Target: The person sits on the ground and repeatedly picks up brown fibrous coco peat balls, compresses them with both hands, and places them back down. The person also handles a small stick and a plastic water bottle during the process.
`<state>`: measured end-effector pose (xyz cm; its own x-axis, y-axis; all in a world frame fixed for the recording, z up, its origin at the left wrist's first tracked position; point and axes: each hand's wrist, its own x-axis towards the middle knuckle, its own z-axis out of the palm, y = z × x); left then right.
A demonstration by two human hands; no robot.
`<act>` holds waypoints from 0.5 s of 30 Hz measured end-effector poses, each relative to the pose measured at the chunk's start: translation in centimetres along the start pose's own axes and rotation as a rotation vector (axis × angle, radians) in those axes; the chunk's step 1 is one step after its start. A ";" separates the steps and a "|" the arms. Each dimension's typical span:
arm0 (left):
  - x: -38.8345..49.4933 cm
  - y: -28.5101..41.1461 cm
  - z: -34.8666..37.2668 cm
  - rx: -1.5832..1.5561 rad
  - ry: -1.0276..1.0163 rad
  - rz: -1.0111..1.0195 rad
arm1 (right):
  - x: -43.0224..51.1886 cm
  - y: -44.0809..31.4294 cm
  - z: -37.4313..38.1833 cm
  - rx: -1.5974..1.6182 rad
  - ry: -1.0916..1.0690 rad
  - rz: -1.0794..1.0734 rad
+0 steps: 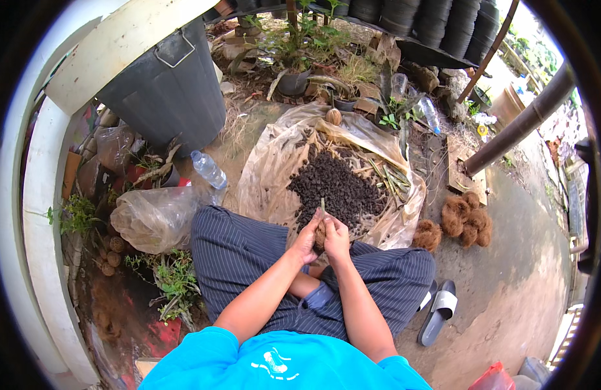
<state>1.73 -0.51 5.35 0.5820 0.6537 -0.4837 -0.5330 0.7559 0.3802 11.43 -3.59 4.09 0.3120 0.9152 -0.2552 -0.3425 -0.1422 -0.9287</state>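
Observation:
In front of my lap, my left hand (304, 241) and my right hand (337, 238) both grip a small brown fibre-wrapped ball (320, 236). A short green stem (323, 202) sticks up from between my fingertips, above the ball. Just beyond my hands is a heap of dark crumbly soil (337, 187) on a spread-out clear plastic sheet (264, 180). Cut green stems (394, 179) lie along the sheet's right side. At its far edge rests a round brown ball (333, 116). Loose clumps of brown fibre (466, 219) lie to the right on the concrete.
A black bin (171, 87) stands at the far left, a plastic bottle (209, 169) near it. A clear plastic bag (154, 222) and leafy plants (173, 278) lie by my left knee. At right are a slanting pole (520, 119) and a slide sandal (437, 314). Stacked black pots (430, 24) stand behind.

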 end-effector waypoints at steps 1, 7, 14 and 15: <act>0.0 0.0 -0.1 0.025 0.027 0.021 | 0.1 0.3 0.1 -0.011 -0.004 -0.003; 0.0 1.2 -0.5 0.198 0.112 0.065 | 0.9 1.2 1.1 -0.225 0.051 -0.057; 0.0 0.4 -0.2 0.241 0.141 0.163 | 0.0 0.4 1.0 -0.756 0.057 -0.378; 0.2 0.4 0.0 0.287 0.111 0.209 | -0.1 0.1 1.0 -0.748 0.072 -0.373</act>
<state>1.62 -0.08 5.42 0.4000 0.7992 -0.4486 -0.4305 0.5960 0.6779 10.52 -3.34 4.30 0.3525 0.9291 0.1115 0.4648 -0.0704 -0.8826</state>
